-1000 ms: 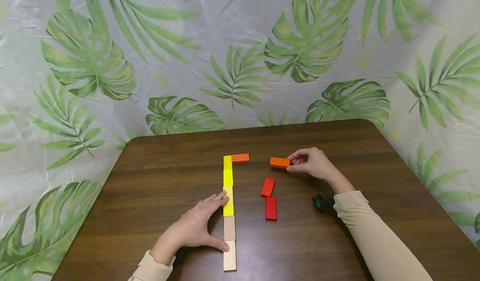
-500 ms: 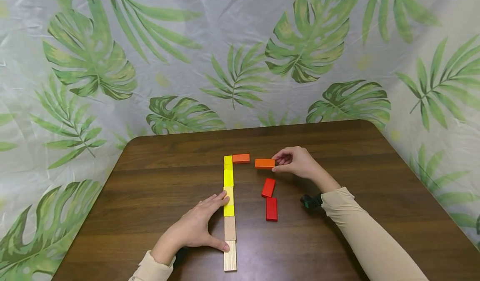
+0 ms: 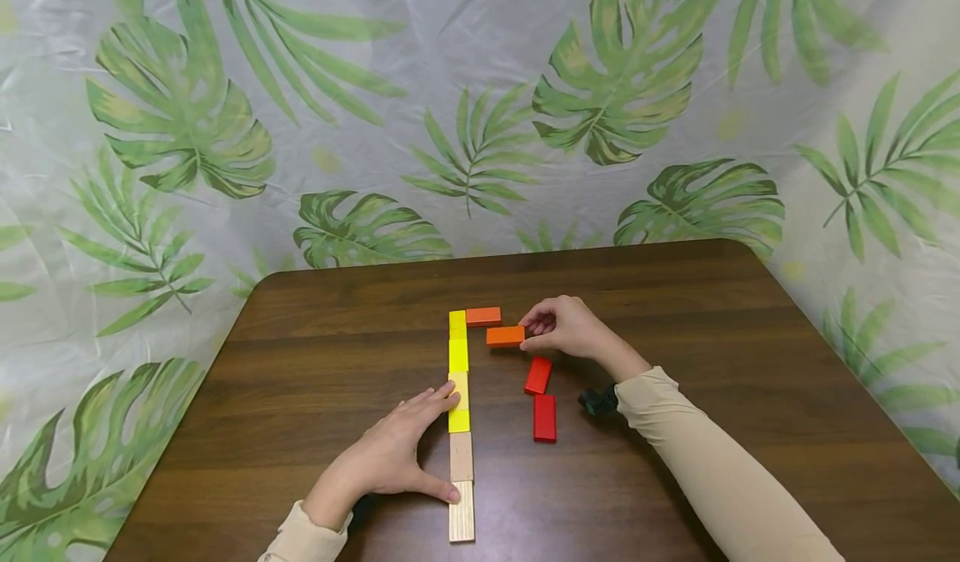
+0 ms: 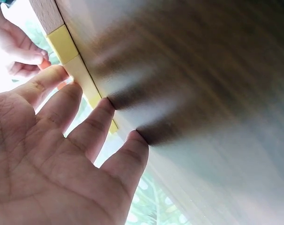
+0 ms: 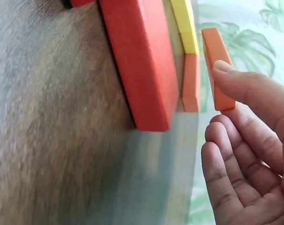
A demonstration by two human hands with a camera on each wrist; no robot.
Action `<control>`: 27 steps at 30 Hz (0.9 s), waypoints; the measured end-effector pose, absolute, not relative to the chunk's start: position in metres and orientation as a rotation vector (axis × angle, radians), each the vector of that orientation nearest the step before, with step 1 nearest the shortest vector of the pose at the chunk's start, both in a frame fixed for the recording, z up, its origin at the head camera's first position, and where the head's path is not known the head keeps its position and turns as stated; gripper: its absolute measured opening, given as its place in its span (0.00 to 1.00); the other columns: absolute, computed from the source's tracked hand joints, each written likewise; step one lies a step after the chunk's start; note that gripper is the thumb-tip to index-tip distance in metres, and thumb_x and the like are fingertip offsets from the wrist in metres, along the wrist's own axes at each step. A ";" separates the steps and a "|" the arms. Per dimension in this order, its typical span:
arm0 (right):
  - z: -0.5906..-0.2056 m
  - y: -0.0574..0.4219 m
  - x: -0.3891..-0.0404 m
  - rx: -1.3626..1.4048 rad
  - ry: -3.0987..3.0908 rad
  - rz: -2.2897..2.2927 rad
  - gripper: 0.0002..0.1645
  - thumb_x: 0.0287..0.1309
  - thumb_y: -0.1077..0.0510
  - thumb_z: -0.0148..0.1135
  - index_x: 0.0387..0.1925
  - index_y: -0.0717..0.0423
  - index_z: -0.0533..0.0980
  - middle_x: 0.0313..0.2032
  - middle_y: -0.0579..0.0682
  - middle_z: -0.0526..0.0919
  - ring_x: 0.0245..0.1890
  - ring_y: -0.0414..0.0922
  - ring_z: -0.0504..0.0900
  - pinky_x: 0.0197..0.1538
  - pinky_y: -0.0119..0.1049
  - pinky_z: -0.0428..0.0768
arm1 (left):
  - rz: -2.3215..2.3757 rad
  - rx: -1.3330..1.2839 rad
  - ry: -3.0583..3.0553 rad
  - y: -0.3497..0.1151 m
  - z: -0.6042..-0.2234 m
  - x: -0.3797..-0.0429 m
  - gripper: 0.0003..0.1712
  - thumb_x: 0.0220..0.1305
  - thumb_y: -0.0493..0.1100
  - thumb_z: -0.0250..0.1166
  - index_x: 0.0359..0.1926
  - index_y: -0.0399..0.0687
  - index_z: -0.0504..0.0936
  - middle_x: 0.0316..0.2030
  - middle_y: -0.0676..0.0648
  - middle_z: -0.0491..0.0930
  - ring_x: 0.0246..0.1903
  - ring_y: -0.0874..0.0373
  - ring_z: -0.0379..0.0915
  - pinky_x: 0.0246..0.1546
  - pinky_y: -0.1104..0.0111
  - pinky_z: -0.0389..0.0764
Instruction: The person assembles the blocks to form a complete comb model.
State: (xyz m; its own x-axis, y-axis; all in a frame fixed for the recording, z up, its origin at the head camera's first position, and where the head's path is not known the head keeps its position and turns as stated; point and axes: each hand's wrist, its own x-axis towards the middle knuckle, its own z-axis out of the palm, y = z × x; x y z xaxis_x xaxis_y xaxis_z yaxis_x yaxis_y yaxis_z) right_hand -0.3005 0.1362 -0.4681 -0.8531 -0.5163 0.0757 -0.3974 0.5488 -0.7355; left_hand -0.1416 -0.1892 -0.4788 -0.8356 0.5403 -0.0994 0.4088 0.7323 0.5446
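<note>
My right hand (image 3: 562,327) pinches an orange block (image 3: 506,337) by its right end, between thumb and fingers. In the right wrist view that block (image 5: 218,70) appears above the tabletop. Close behind it in the head view, a second orange block (image 3: 483,317) lies against the far end of a straight row. The row runs toward me: yellow blocks (image 3: 458,355), a pinkish wooden block (image 3: 461,457) and a pale striped block (image 3: 462,522). My left hand (image 3: 390,447) rests along its left side with spread fingers, thumb on the striped block and fingertips at the yellow part.
Two red blocks lie right of the row, one slanted (image 3: 537,376) and a nearer red block (image 3: 545,418) touching or almost touching it. All stand on a dark brown wooden table (image 3: 337,337). A leaf-patterned cloth (image 3: 480,128) hangs behind the table.
My right hand has carried the orange block leftward, from well right of the row to just in front of the placed orange block. The left hand and the row have stayed put.
</note>
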 end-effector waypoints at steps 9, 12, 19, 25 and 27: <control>-0.470 0.123 -0.308 -0.769 2.644 -1.113 0.17 0.56 0.53 0.84 0.44 0.57 0.89 0.37 0.49 0.89 0.36 0.40 0.82 0.44 0.31 0.85 | 0.763 0.753 2.682 -0.188 -0.478 -0.143 0.72 0.42 0.71 0.87 0.82 0.47 0.65 0.85 0.49 0.57 0.83 0.36 0.55 0.78 0.32 0.60; -0.470 0.119 -0.311 -0.763 2.655 -1.085 0.17 0.56 0.53 0.84 0.44 0.56 0.89 0.36 0.49 0.89 0.36 0.40 0.82 0.45 0.32 0.85 | 0.754 0.742 2.682 -0.189 -0.479 -0.143 0.72 0.42 0.71 0.87 0.83 0.48 0.65 0.85 0.50 0.57 0.83 0.37 0.55 0.78 0.32 0.60; -0.470 0.112 -0.314 -0.751 2.656 -1.030 0.17 0.55 0.53 0.84 0.43 0.55 0.89 0.35 0.48 0.89 0.36 0.40 0.82 0.44 0.32 0.84 | 0.756 0.742 2.680 -0.190 -0.480 -0.143 0.72 0.42 0.72 0.86 0.83 0.50 0.65 0.85 0.51 0.57 0.83 0.37 0.55 0.78 0.32 0.60; -0.469 0.105 -0.315 -0.734 2.663 -1.009 0.16 0.54 0.54 0.85 0.42 0.56 0.90 0.33 0.48 0.88 0.34 0.40 0.81 0.42 0.31 0.83 | 0.757 0.750 2.678 -0.190 -0.479 -0.143 0.72 0.42 0.72 0.86 0.83 0.49 0.65 0.85 0.51 0.57 0.83 0.36 0.55 0.78 0.32 0.60; -0.469 0.103 -0.315 -0.732 2.669 -1.000 0.16 0.54 0.55 0.85 0.42 0.56 0.90 0.33 0.47 0.89 0.34 0.40 0.82 0.42 0.30 0.83 | 0.759 0.747 2.678 -0.190 -0.478 -0.143 0.72 0.42 0.71 0.86 0.83 0.49 0.65 0.85 0.50 0.57 0.83 0.36 0.55 0.78 0.32 0.60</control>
State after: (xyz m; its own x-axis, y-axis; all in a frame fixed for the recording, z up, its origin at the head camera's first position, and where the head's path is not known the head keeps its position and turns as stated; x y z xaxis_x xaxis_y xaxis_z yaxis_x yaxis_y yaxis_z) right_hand -0.3155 0.1027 -0.4689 -0.8576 -0.5142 -0.0118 -0.3799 0.6488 -0.6593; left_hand -0.1427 -0.1895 -0.4783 -0.8342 0.5416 -0.1043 0.4063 0.7313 0.5479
